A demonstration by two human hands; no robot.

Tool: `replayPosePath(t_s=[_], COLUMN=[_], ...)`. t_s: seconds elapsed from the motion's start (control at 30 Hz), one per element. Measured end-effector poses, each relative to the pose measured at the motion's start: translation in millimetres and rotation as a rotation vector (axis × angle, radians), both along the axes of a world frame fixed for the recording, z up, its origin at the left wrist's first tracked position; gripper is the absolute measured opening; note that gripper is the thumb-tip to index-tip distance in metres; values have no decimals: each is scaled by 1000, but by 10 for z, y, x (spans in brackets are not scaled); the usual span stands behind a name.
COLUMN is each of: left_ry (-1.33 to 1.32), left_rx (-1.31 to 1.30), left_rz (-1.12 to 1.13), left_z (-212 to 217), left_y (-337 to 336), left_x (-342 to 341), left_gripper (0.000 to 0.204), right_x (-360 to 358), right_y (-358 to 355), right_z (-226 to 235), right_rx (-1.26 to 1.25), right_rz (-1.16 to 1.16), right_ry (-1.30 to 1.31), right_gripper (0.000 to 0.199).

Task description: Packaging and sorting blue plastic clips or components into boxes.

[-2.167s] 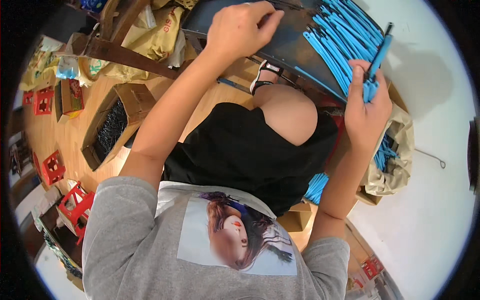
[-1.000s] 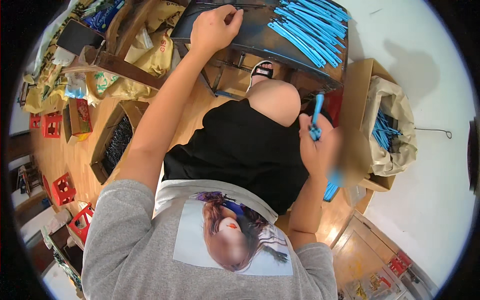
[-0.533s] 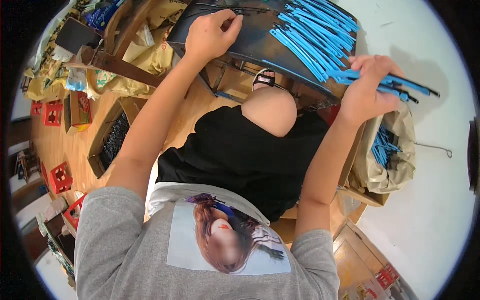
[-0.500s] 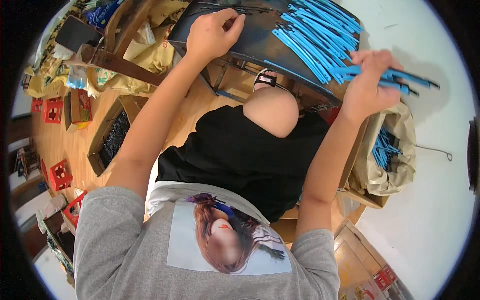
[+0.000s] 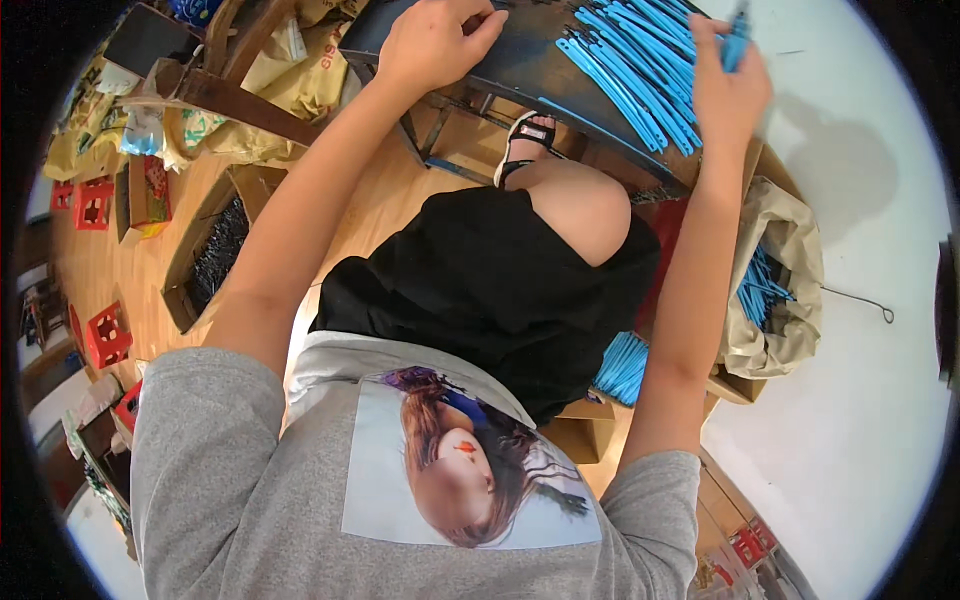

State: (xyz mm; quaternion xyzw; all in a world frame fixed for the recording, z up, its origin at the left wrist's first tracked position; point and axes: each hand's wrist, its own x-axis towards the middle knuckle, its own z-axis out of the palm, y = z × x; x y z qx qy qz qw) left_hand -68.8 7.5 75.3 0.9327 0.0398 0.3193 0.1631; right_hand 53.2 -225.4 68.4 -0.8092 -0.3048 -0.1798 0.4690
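Dozens of slim blue strips (image 5: 632,85) lie in a slanting pile at the upper right of the frame, on the dark, worn counter (image 5: 530,65), and from my remote seat I see the right hand (image 5: 730,95) up just beside the pile's right end, fingers closed around a blue piece (image 5: 737,48) with a dark tip; it is too blurred for me to tell whether that is a single strip or several. At the top centre I have the left hand (image 5: 435,48) over the counter's front left edge, its fingers curled in and the thumb near them, and I cannot tell whether anything sits inside the curl. On the right of my frame, a cardboard box (image 5: 772,170) is lined with crumpled brown paper (image 5: 750,350), with more blue strips (image 5: 762,285) loose inside, and a thin rod (image 5: 860,302) with a looped end shows against the white wall (image 5: 860,430). Lower, just left of the right forearm, I make out a bundle of blue strips (image 5: 622,368). Over at the left, a second cardboard box (image 5: 178,280) on the wooden floor (image 5: 140,275) holds thin black pieces (image 5: 222,250), with yellow sacks (image 5: 325,75) above it at the upper left
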Motion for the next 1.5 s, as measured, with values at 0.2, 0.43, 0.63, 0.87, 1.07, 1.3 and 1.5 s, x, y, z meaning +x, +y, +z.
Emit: replayPosePath(t_s=[0.2,0.43,0.63,0.87,1.07,1.3,1.5], left_ry=[-130,-146,86,170,290,228,84], left_rx=[-70,119,217,198,119,51,-295], left_rz=[-131,-681,-711,-676,-607,-500,-445], left_z=[-494,-300,-251,-171,-98,-109,64], left_y=[-242,-522,-660,-490,-421,-297,-607], left_x=[10,112,159,-7,-137,-274,-420], left_gripper=[14,14,18,12,11,12,16], right_x=[90,-84,-279,-699,-940,-1031,-1234], right_y=[48,-17,-206,-406,-382,-326,-72], right_z=[-139,-52,40,96,62,132,175], right_rx=[-288,-358,-217,-38,-278,-410,240], right_rz=[10,-11,-73,-141,-1,22,74], right_ry=[-197,-499,-491,-247,-150,-164,418], right_gripper=[32,20,19,18,18,25,16])
